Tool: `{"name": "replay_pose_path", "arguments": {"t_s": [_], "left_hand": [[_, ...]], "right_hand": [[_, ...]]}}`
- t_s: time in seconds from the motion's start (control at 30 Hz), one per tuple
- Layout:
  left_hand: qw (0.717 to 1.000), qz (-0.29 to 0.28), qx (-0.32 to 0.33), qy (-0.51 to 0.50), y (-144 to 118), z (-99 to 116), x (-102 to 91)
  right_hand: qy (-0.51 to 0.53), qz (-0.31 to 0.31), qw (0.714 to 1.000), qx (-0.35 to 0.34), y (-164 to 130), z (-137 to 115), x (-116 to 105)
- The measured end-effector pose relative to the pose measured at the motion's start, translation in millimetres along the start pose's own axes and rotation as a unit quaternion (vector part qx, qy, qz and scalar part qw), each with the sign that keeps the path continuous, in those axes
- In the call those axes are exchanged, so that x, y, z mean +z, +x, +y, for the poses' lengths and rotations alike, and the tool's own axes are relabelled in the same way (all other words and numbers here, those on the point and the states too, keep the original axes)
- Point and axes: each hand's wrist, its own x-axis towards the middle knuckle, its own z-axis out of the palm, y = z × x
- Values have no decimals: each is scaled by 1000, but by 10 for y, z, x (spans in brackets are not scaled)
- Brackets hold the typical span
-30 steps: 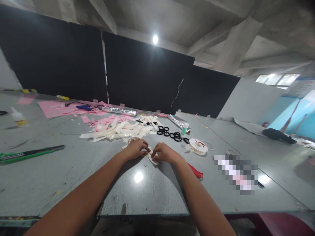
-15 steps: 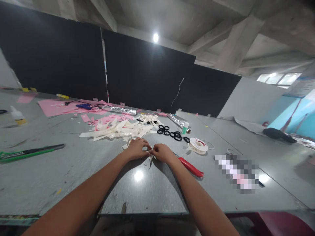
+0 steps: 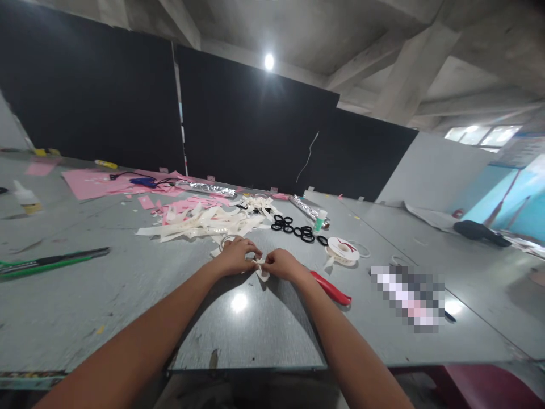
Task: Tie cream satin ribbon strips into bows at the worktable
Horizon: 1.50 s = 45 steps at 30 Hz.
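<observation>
Head view: both hands sit together near the middle of the grey desk [image 3: 128, 295], a little back from its near edge. Compared with a second ago the hands have drawn closer and the small cream strip [image 3: 261, 271] between them looks more gathered: then it lay spread under the fingertips, now only a short folded end hangs below them. The red-handled tool [image 3: 331, 288], half hidden by the right wrist before, now lies in plain sight just beside that wrist. From this I judge that the folding or pinching of the strip is moving along, not finished.

The left hand [image 3: 236, 257] has its fingers curled, tips pressed together on one end of the strip. The right hand [image 3: 283, 264] pinches the other end, thumb and fingers closed on it. Each grip is tight on the strip, with no gap to be seen, and the two sets of fingertips nearly touch.

Behind the hands a heap of cream strips [image 3: 204, 221] lies toward the far edge, with black rings [image 3: 293, 229] and a white spool [image 3: 343, 250] to the right. A green knife [image 3: 51, 262] lies near the left edge.
</observation>
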Motion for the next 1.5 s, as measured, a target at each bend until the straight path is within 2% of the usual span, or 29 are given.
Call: {"name": "replay_pose_path", "arguments": {"t_s": [0.1, 0.2, 0.3, 0.47, 0.57, 0.67, 0.8, 0.93, 1.03, 1.17, 1.5], "left_hand": [[999, 48, -23, -7, 19, -12, -4], [993, 96, -62, 31, 51, 1, 21], [992, 81, -70, 63, 78, 16, 72], [993, 71, -71, 61, 88, -1, 124], [992, 83, -73, 54, 73, -13, 82], [994, 93, -41, 41, 29, -12, -6], [998, 42, 9, 37, -45, -8, -80], [999, 8, -6, 35, -60, -31, -62], [999, 8, -17, 34, -45, -60, -35], [999, 9, -18, 37, -37, -84, -16], [999, -2, -33, 34, -44, -85, -35]], "right_hand": [[-13, 3, 1000, -1, -3, -20, -5], [-16, 9, 1000, -4, -15, -48, -13], [-9, 21, 1000, -11, -25, -69, -5], [-26, 39, 999, -4, -17, -100, 32], [-38, 38, 999, 5, -16, -123, 35], [-27, 26, 999, 11, -22, -133, 27], [-3, 33, 999, 8, -29, -119, 34], [12, 43, 999, -3, -39, -111, 43], [26, 46, 998, -44, -52, -125, 24], [-15, 35, 996, -86, -69, -151, -36], [-115, 1, 991, -71, -180, -182, -126]]}}
